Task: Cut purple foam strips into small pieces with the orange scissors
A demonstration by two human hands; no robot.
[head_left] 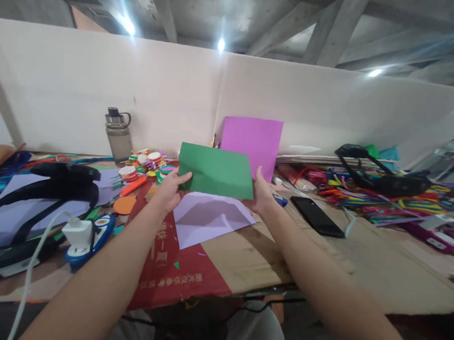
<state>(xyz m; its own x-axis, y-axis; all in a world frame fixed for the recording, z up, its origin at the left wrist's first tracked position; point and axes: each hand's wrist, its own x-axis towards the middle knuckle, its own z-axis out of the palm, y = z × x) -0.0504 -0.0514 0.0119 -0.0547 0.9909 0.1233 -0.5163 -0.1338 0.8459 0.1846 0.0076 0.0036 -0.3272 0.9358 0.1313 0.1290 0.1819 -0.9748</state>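
A green sheet of craft paper (216,172) is held up in front of me between both hands, above the table. My left hand (174,188) pinches its left edge, the thumb lying over the front face. At the right edge my right hand (262,190) grips it, thumb pointing up and the other fingers hidden behind the sheet. Below it a lilac sheet of paper (208,222) lies flat on the cardboard, partly in shadow. Behind the green sheet a magenta-purple sheet (254,138) leans upright against the white wall.
On the left are a water bottle (118,137), small craft pieces (144,165), a black headset-like strap (62,185) and a blue power strip (92,241) with a white charger. A black phone (316,216) and colourful pipe cleaners (364,196) lie to the right.
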